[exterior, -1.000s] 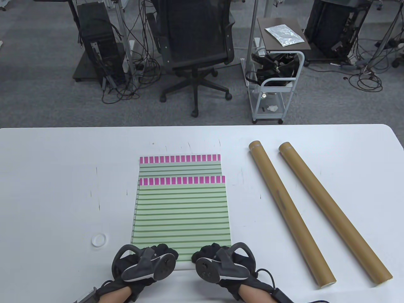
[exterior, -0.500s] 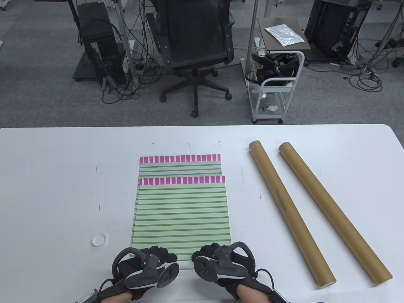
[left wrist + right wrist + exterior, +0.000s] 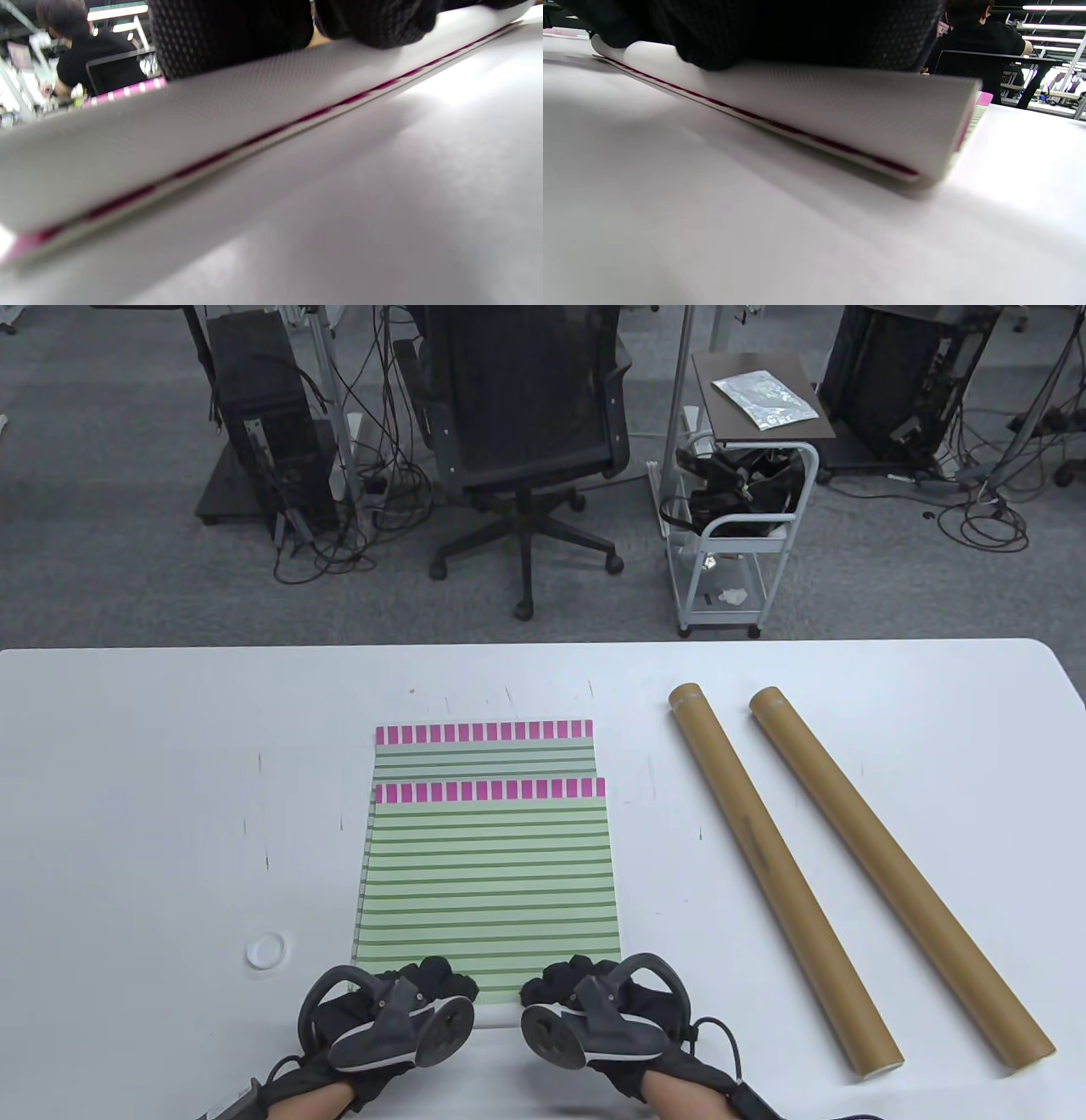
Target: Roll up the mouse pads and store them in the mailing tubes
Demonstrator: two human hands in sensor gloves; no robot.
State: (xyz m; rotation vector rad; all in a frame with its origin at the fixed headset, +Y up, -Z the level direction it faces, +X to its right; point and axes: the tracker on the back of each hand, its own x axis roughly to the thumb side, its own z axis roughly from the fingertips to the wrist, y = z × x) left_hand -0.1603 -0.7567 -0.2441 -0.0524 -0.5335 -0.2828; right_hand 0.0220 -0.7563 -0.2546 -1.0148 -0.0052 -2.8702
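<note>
Both gloved hands sit at the near edge of the top green-striped mouse pad point(image 3: 488, 891), the left hand point(image 3: 386, 1018) on its near-left corner and the right hand point(image 3: 598, 1014) on its near-right corner. Each has its fingers curled over the pad's lifted near edge, gripping it: the wrist views show the grey textured underside turned up and folded back, with black gloved fingers point(image 3: 237, 29) pressing down on the fold (a thin magenta line runs along the seam under it). That pad lies flat otherwise, its magenta-checked far border towards the chair. It rests on a second green-striped mouse pad point(image 3: 484, 755) of the same pattern, which sticks out beyond it at the far end. Both lie mid-way across the white table point(image 3: 127, 814). To the right, well apart from the pads, two long brown cardboard mailing tubes point(image 3: 780, 882) point(image 3: 899, 874) lie side by side, slanting from far-left to near-right. A small white round cap point(image 3: 265, 951) sits on the table left of the pads, near the left hand
</note>
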